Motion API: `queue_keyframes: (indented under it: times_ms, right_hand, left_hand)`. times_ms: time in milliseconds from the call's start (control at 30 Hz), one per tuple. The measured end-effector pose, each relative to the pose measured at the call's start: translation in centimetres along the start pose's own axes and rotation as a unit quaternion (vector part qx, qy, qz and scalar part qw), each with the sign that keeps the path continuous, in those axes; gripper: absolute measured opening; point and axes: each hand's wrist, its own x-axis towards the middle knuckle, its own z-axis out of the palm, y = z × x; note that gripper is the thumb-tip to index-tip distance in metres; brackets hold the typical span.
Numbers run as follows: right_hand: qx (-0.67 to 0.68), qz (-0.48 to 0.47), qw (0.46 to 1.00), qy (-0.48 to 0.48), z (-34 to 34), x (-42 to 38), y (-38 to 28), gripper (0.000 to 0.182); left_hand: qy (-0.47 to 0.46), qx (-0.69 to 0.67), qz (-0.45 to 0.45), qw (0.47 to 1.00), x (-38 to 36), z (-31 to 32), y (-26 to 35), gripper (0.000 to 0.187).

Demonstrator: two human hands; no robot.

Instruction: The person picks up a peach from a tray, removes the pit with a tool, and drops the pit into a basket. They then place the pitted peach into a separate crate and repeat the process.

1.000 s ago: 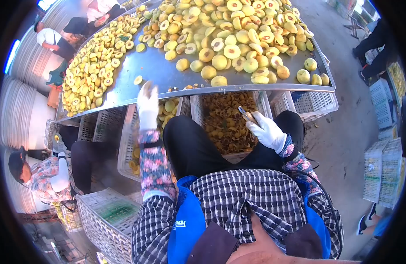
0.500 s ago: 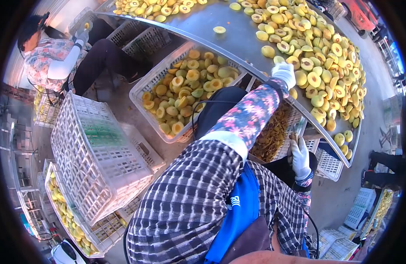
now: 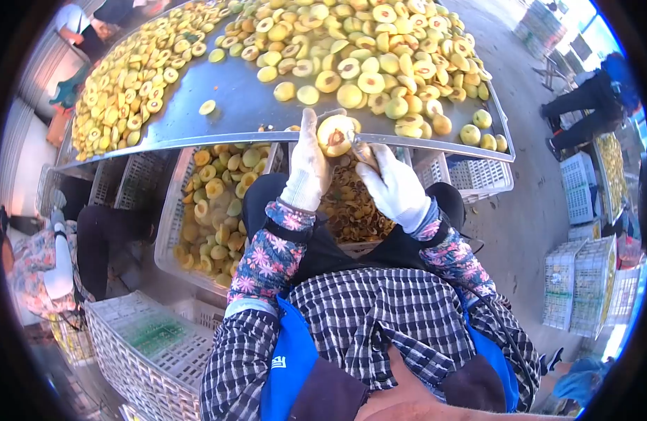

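In my gloved left hand (image 3: 308,168) is a yellow peach half (image 3: 334,135), its cut face turned up toward me with a reddish-brown pit hollow in the middle. My gloved right hand (image 3: 399,188) is closed around a small brown-handled tool (image 3: 366,153), whose tip meets the right edge of the fruit. Both hands are close together in front of the metal table's edge (image 3: 239,137). Below them, brown pits and scraps (image 3: 351,200) lie in a container between my knees.
Many peach halves (image 3: 379,42) are heaped on the table, with another pile (image 3: 137,84) to the left. A crate (image 3: 166,242) of halves stands by my left leg. Stacked crates (image 3: 144,351) are at lower left. A co-worker (image 3: 46,270) sits at left; another person (image 3: 593,98) stands at right.
My left hand has come back from the fruit pile with a peach half. My right hand has risen to meet it with the tool. The view has turned toward the table.
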Motion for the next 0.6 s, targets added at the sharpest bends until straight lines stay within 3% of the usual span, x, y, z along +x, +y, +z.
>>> queue_keyframes:
  times_ms: [67, 133, 200, 267, 300, 467, 533, 600]
  right_hand:
    - [-0.031, -0.029, 0.999, 0.026, 0.1, 0.0, -0.3, 0.033]
    - [-0.090, -0.050, 0.994, 0.040, -0.2, -0.2, -0.8, 0.034]
    - [-0.077, -0.041, 0.995, 0.052, -0.2, -0.7, -0.3, 0.034]
    - [-0.064, -0.035, 0.995, 0.063, -0.2, -0.9, 0.4, 0.034]
    - [-0.070, -0.028, 0.996, 0.053, -0.5, -1.1, 1.1, 0.034]
    - [-0.081, -0.021, 0.996, 0.015, -1.5, -1.6, 1.5, 0.033]
    - [-0.042, -0.054, 0.997, 0.045, -2.0, -1.7, 1.2, 0.032]
    - [-0.058, -0.057, 0.996, 0.036, -2.0, -2.1, 1.0, 0.035]
  left_hand:
    - [-0.014, 0.003, 0.017, 1.000, 0.1, 0.6, -0.9, 0.058]
    - [-0.020, -0.009, 0.088, 0.996, 0.6, 0.7, -2.0, 0.060]
    - [-0.043, -0.012, 0.082, 0.996, 0.2, 0.9, -2.3, 0.059]
    - [-0.123, -0.042, 0.093, 0.987, -0.7, 1.5, -2.4, 0.054]
    - [-0.199, 0.002, 0.143, 0.969, -0.5, 1.3, -2.9, 0.058]
    - [-0.175, 0.069, 0.076, 0.979, -1.3, 0.8, -1.7, 0.051]
    - [-0.153, 0.088, 0.002, 0.984, -1.2, 0.8, -1.8, 0.048]
    - [-0.133, 0.087, 0.005, 0.987, -1.5, 1.4, -2.4, 0.048]
